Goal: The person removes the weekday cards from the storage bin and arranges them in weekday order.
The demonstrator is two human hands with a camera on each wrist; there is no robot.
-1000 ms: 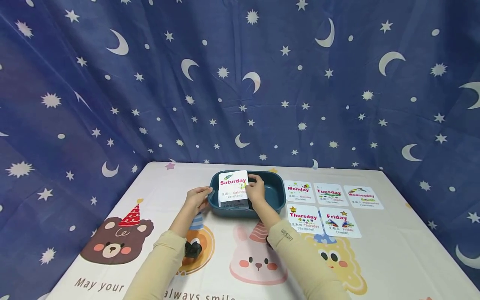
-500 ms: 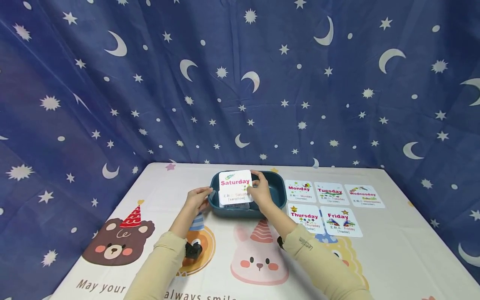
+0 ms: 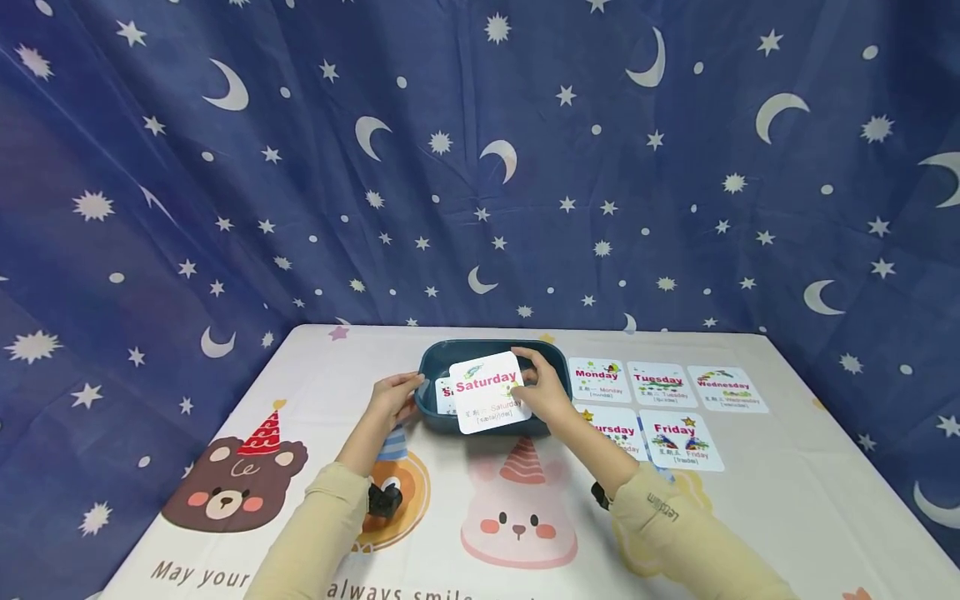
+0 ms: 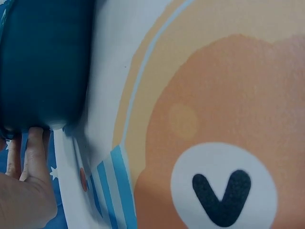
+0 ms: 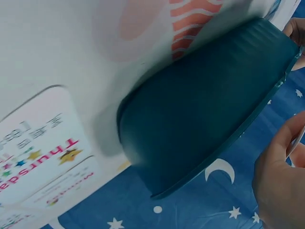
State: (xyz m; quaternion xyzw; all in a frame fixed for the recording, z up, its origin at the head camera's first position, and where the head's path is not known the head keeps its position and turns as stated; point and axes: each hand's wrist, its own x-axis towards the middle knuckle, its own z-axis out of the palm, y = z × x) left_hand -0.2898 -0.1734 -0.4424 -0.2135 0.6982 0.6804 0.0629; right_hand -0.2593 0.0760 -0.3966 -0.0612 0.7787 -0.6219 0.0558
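My right hand (image 3: 543,388) pinches a white "Saturday" card (image 3: 487,407) at its right edge, holding it over the front rim of a dark teal plastic basin (image 3: 442,351). In the right wrist view only the card's thin edge shows, between the thumb and fingers of the right hand (image 5: 281,179). Behind it another card (image 3: 445,397), partly covered, lies inside the basin. My left hand (image 3: 392,398) holds the basin's left end at the rim. From the left wrist, its fingers (image 4: 34,152) reach up to the basin's end wall (image 4: 45,76).
Right of the basin, cards lie in two rows: Monday (image 3: 600,381), Tuesday (image 3: 660,386) and Wednesday (image 3: 727,389) behind, Thursday (image 3: 617,427) and Friday (image 3: 681,442) in front. A cartoon-printed cloth (image 3: 795,500) covers the table. A blue star-and-moon curtain (image 3: 480,167) hangs behind.
The Saturday card has come up out of the basin, toward the right and nearer to me, tilting slightly. The card under it now shows more. My left hand stays at the basin's rim.
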